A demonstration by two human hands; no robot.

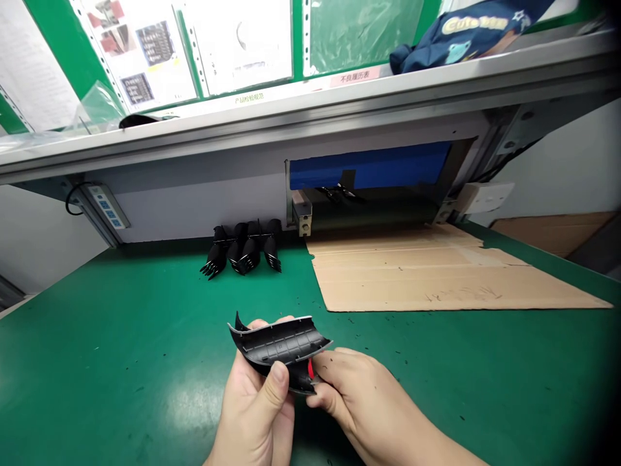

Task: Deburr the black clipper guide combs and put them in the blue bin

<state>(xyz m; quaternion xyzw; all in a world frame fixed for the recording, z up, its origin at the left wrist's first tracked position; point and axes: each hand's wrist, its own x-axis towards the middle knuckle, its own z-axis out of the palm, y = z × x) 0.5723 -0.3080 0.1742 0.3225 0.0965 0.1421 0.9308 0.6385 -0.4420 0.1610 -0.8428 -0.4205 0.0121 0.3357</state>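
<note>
Low in the middle of the head view, a curved black plastic shell (284,342) shows its ribbed inner side, with a pale rim. My left hand (257,404) grips it from the left, thumb in front and fingertips behind the far edge. A second dark curved part lies just below; whether it joins the shell I cannot tell. My right hand (361,391) is closed at the right end. A small red piece (311,368) shows between its fingers and the black parts; what the hand holds there is mostly hidden.
Several black moulded parts (248,249) lie at the back of the green table (145,343). A cardboard sheet (412,278) covers the back right, before an opening with a blue flap (383,167). Overhead runs a metal shelf (310,116). Small black scraps dot the table.
</note>
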